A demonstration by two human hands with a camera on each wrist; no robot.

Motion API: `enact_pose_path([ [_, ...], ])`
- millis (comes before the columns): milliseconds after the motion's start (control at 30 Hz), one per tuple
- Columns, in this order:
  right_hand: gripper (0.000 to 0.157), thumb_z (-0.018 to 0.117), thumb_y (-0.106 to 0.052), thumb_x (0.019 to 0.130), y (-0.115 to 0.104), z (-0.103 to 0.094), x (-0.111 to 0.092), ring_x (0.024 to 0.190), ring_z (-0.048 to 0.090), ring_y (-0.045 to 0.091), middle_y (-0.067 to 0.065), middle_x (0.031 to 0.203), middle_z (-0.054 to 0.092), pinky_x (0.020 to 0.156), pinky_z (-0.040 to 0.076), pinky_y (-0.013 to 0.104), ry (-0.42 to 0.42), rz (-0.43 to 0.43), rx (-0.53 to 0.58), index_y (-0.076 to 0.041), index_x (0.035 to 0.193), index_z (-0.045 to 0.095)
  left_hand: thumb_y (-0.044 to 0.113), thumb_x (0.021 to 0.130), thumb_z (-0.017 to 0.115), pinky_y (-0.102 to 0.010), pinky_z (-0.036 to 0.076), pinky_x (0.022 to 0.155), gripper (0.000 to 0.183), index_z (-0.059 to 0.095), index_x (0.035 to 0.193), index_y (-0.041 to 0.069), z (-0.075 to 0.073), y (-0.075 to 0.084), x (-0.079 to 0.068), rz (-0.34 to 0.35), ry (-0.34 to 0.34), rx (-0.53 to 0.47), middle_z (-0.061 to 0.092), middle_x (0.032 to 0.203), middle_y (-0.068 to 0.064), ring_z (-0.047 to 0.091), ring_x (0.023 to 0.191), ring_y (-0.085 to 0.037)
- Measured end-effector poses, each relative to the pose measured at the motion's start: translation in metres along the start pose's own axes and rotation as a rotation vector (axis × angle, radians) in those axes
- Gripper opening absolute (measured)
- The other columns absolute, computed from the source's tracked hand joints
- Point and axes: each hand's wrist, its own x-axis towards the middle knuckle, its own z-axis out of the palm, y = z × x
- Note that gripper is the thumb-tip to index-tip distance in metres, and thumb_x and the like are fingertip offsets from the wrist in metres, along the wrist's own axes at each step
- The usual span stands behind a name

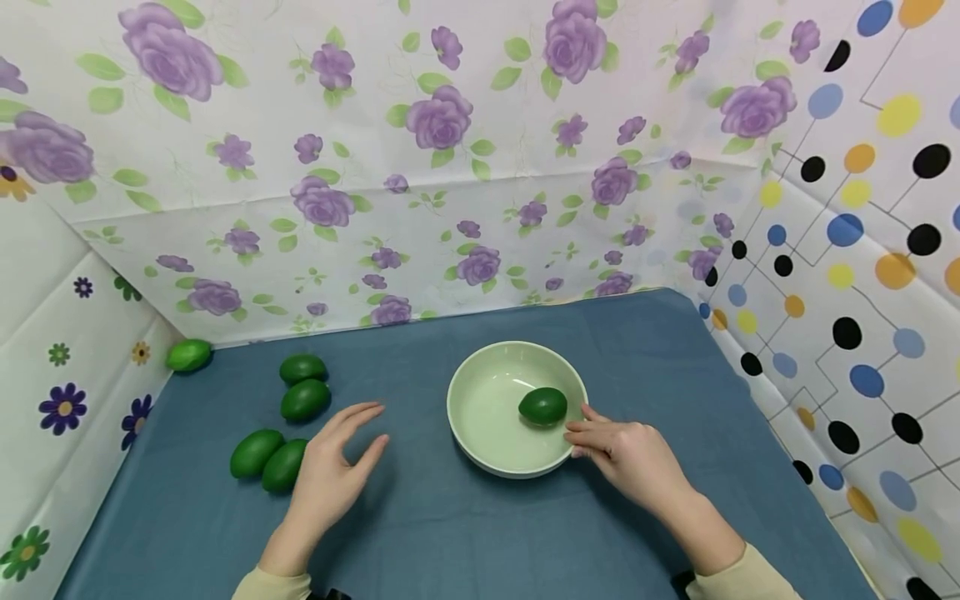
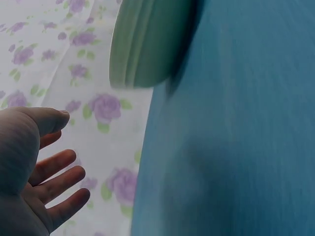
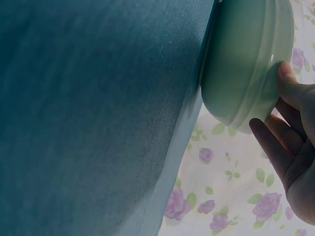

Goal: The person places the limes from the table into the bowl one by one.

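Observation:
A pale green bowl (image 1: 480,433) stands on the blue cloth, with one dark green lime (image 1: 543,406) lying inside near its right wall. My right hand (image 1: 637,458) grips the bowl's right rim; in the right wrist view its thumb (image 3: 287,73) lies against the rim and a finger (image 3: 266,142) reaches along the outer side. To the left of the bowl, my left hand (image 1: 330,475) is held above the cloth, fingers spread and nothing in them. Just beyond it are two dark limes, one (image 1: 257,454) beside the other (image 1: 283,467), the latter partly covered by this hand.
Farther back on the left, two more dark limes, one (image 1: 303,368) behind the other (image 1: 305,401), lie close together. A lighter green lime (image 1: 189,355) sits in the back left corner. Patterned sheets, including the flowered back one (image 1: 360,150), wall the table (image 1: 450,542) on three sides.

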Motion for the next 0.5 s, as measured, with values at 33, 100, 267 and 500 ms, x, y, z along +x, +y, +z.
enact_pose_path([
  [33, 0.027, 0.092, -0.020, 0.084, 0.000, 0.000, 0.000, 0.118, 0.073, 0.027, 0.000, 0.115, 0.081, 0.078, 0.065, 0.041, 0.001, -0.002, -0.001, -0.015, 0.110, 0.087, 0.007, 0.093, 0.086, -0.055, 0.059, 0.094, 0.044, 0.074, 0.135, 0.009, -0.004, -0.003, -0.002, -0.001, 0.004, 0.015, 0.068, 0.137, -0.010, 0.067, 0.123, -0.034],
  [100, 0.026, 0.092, -0.020, 0.084, 0.000, 0.000, 0.000, 0.117, 0.074, 0.028, 0.000, 0.115, 0.081, 0.078, 0.065, 0.041, 0.000, -0.005, -0.002, -0.015, 0.110, 0.087, 0.005, 0.091, 0.087, -0.054, 0.058, 0.092, 0.044, 0.074, 0.134, 0.008, -0.012, -0.009, -0.006, -0.004, 0.014, 0.045, 0.068, 0.136, -0.011, 0.068, 0.121, -0.034],
  [267, 0.026, 0.091, -0.020, 0.084, 0.000, -0.001, 0.001, 0.117, 0.074, 0.028, 0.000, 0.115, 0.081, 0.079, 0.065, 0.041, 0.000, -0.007, -0.006, -0.015, 0.109, 0.087, 0.001, 0.089, 0.087, -0.054, 0.056, 0.091, 0.045, 0.074, 0.132, 0.006, -0.031, -0.019, -0.014, -0.010, 0.051, 0.098, 0.068, 0.135, -0.012, 0.068, 0.118, -0.036],
  [500, 0.026, 0.092, -0.020, 0.084, -0.001, -0.001, 0.001, 0.117, 0.074, 0.027, 0.000, 0.115, 0.081, 0.077, 0.065, 0.041, -0.002, -0.003, -0.013, -0.015, 0.109, 0.088, 0.001, 0.088, 0.088, -0.060, 0.051, 0.095, 0.046, 0.075, 0.132, 0.007, -0.051, -0.026, -0.026, -0.068, 0.081, 0.132, 0.068, 0.135, -0.015, 0.065, 0.119, -0.040],
])
